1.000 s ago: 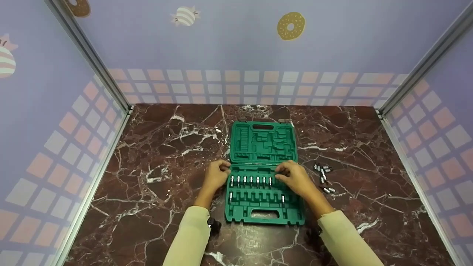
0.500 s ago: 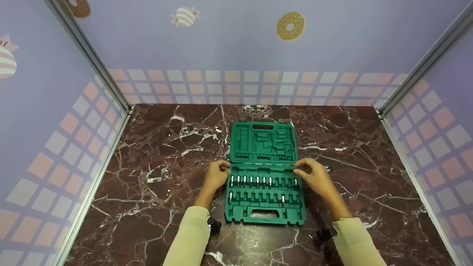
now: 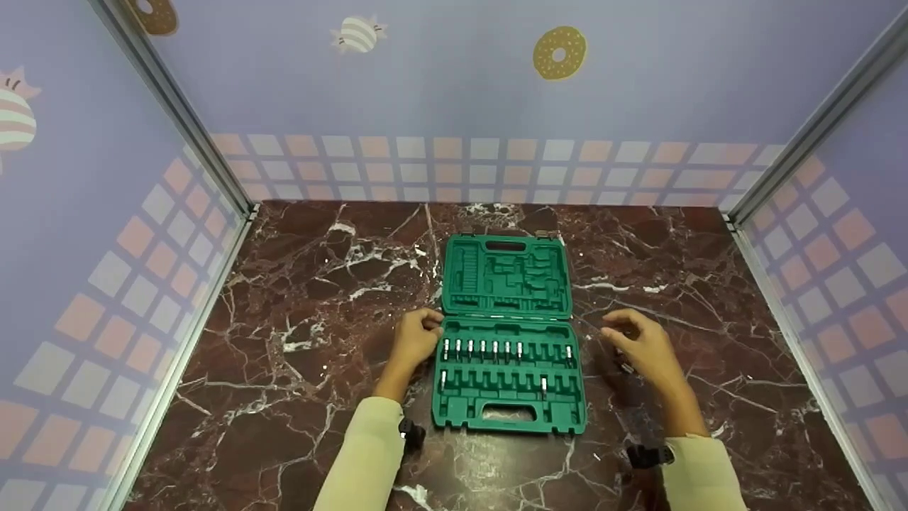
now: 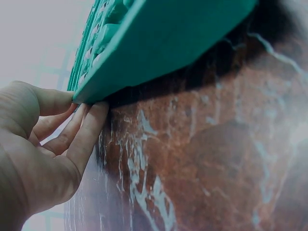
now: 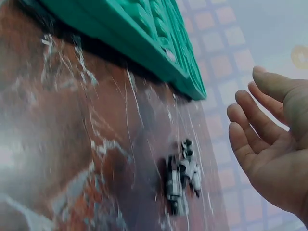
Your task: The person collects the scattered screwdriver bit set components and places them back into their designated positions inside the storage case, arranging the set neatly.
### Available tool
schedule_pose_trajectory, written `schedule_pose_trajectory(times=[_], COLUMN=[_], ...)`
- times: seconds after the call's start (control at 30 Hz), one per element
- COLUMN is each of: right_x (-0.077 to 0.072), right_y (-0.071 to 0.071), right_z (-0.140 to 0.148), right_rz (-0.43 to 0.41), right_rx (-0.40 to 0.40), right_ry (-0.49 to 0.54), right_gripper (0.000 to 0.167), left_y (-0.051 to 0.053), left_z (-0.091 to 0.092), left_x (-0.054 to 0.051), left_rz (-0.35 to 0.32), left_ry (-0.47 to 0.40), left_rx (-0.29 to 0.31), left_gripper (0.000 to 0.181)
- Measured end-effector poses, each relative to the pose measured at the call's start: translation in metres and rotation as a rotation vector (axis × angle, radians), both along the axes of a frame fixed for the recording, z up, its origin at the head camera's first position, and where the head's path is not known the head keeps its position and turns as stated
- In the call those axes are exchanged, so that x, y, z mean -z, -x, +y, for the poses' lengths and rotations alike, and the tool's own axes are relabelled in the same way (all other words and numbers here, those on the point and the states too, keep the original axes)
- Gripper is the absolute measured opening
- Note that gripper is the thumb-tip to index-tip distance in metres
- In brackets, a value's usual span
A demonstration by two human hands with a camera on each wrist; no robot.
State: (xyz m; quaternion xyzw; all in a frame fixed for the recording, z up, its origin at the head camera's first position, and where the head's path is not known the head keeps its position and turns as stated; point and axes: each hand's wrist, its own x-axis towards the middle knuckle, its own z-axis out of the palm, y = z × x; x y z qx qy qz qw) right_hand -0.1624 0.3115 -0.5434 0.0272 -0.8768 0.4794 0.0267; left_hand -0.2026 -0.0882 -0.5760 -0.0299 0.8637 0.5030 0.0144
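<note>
My left hand (image 3: 416, 339) pinches the side of the green case (image 3: 454, 409) close to its hinge, thumb against the rim and fingers at the edge below. My right hand (image 3: 644, 351) hangs in the air with its fingers loosely spread, and I see nothing between them. The case lies unfolded between my hands, touching the left and apart from the right.

I take myself to be partway through filling the slots and between two pieces, left hand steadying the case, right hand free to fetch. The next move would seem to call for lowering the right hand to the loose metal pieces (image 5: 173, 185), which lie heaped on the marble tabletop (image 3: 298, 397) near that hand, and picking out just one without scattering the others.

The case is bright green moulded plastic, its lid (image 3: 505, 266) flat beyond my hands. In the upper row, seven shiny bits (image 3: 483, 348) stand toward my left hand and one toward my right; the lower row has only two, well apart, and many slots gape
</note>
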Motion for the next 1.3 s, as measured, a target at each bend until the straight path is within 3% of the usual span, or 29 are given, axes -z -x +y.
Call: schedule_pose_trajectory(times=[0.5,0.8,1.03,1.3], right_x=[0.024,0.034,0.037,0.041], right_y=[-0.023,-0.031,-0.033,-0.031], right_z=[0.041,0.056,0.062,0.062], right_rz=[-0.020,-0.102,-0.179,-0.179], right_rx=[0.082,0.086,0.081,0.034], right_ry=[0.056,-0.142,-0.187,-0.235], right_gripper=[0.032,0.036,0.035,0.032], left_y=[-0.001,0.000,0.000,0.000], left_z=[-0.001,0.001,0.002,0.001], left_x=[0.000,0.000,-0.003,0.000], left_rz=[0.012,-0.002,0.001,0.009], left_ry=[0.001,0.007,0.012,0.003], left_rx=[0.008,-0.008,-0.001,-0.001], left_gripper=[0.017,0.016,0.016,0.016])
